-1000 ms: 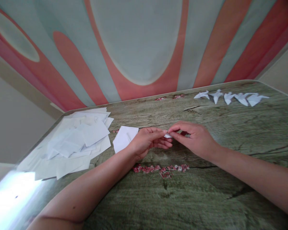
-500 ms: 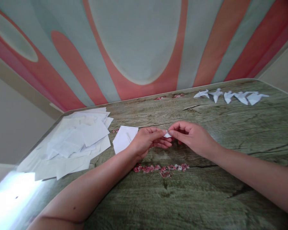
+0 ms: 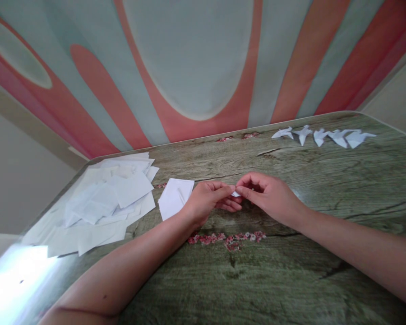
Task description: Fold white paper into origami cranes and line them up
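Note:
Between my two hands is a small folded piece of white paper [image 3: 235, 194], mostly covered by fingers. My left hand [image 3: 214, 197] pinches it between thumb and fingers, the other fingers curled loosely below. From the other side, my right hand [image 3: 262, 192] grips its right edge with thumb and forefinger. The fingertips of both hands nearly meet over it. Just left of my left hand lies a small stack of white paper [image 3: 173, 197], partly covered by that hand.
A large loose heap of white paper sheets [image 3: 101, 203] spreads over the left side of the wood-patterned table [image 3: 257, 280]. Several folded paper birds [image 3: 320, 135] stand in a row at the back right. A wall with coloured stripes [image 3: 192, 131] rises behind the table.
My right hand's fingertips have shifted slightly left over the folded paper, so less of it shows. The whole view has drifted very slightly; the other things lie as before.

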`<move>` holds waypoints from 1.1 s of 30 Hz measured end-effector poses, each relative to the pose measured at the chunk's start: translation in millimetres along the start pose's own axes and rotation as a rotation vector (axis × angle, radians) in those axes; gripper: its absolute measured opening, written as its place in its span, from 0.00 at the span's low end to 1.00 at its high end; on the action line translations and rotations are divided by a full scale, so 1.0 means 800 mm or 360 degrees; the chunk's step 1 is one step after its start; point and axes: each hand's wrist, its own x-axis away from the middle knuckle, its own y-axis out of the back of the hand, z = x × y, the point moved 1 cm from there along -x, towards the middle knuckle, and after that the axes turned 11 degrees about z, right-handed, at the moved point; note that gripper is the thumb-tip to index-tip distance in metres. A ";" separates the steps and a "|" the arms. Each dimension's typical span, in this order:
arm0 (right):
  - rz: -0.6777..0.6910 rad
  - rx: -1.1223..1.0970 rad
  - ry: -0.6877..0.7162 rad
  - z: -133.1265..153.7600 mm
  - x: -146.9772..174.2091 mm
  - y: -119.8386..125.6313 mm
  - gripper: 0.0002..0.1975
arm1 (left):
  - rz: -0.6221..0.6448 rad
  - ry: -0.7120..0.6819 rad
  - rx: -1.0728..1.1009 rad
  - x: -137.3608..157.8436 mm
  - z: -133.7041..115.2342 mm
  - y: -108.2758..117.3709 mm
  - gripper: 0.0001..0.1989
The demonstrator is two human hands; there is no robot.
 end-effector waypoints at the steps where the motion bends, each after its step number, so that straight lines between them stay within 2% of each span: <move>1: 0.0014 -0.0012 0.0015 0.001 0.000 0.000 0.07 | 0.0002 0.0005 0.0003 0.000 0.000 0.000 0.11; 13: 0.0099 -0.0224 -0.0037 -0.012 -0.006 -0.001 0.09 | -0.0012 0.0047 0.0041 0.001 -0.001 -0.004 0.11; 18: 0.0180 -0.0402 -0.0107 -0.014 -0.007 -0.001 0.12 | -0.0029 0.0073 0.0054 0.001 -0.001 -0.004 0.11; 25: 0.0130 -0.0665 -0.0147 -0.017 -0.008 -0.005 0.14 | -0.0025 0.0056 0.0048 0.001 0.000 -0.005 0.11; 29: 0.0082 -0.0779 -0.0215 -0.018 -0.009 -0.005 0.15 | -0.0066 -0.0006 -0.0077 0.001 -0.001 -0.008 0.10; 33: 0.0182 -0.0632 -0.0300 -0.019 -0.009 -0.001 0.16 | -0.0137 -0.0086 -0.0436 0.004 -0.007 -0.010 0.11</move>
